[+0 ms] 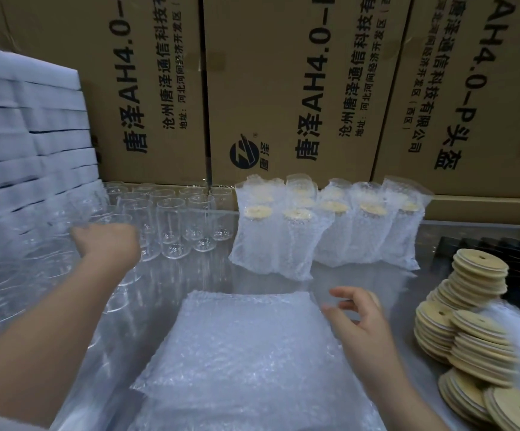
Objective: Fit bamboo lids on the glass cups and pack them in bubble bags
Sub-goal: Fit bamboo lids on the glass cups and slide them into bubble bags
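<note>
At the upper left of the frame stands a stack of white foam sheets [28, 126]. Just right of it, my left grip [106, 241] is down among the bare glass cups [171, 219], knuckles towards me and fingers curled out of sight, so I cannot tell whether it has closed on a cup.

In the lower middle lies a flat pile of empty bubble bags [243, 353]. Above it, against the cardboard boxes [283, 88], is a row of packed cups [330, 231] with lids already on.

My right grip [361, 325] hovers over the right edge of the pile with its fingers loosely bent. A tan blur behind them might be a lid — I cannot tell. The bamboo lids [476, 325] are stacked on the tabletop [426, 275] at the lower right.

I judge this the start of a fresh round: fetching a cup. Next, the cup must come to the middle and meet a lid squarely — pressed flat, not tilted.
</note>
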